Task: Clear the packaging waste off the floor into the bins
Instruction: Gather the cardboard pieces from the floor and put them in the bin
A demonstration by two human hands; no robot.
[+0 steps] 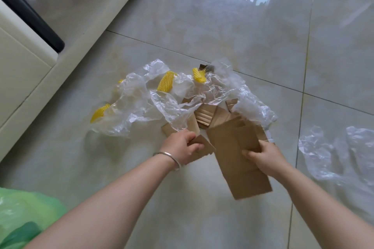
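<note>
Cardboard first, by the look of it: both hands are down at the near edge of the waste pile on the tiled floor (202,26).

Left hand (182,147): fingers curled round a small torn cardboard piece (205,145), thumb under, piece lifted off the tile. Bracelet (169,156) on that wrist.

Right hand (263,157): pinching the large cardboard panel (238,163) at its right edge, thumb on top; panel tilts toward the camera, near end clear of the floor. Grip at the edge prob. so the stiff sheet can be swung out w/o dragging film.

Remaining: more cardboard scraps (204,115) partly under crumpled clear plastic film (172,107); yellow foam netting (166,84) pieces tangled in it; separate clear film sheet (334,155) well apart, to the right.

Green bag (24,216) at lower left, beside left forearm; likely a bin liner, bin itself not visible.

Progress: early; most waste is on the floor.
</note>
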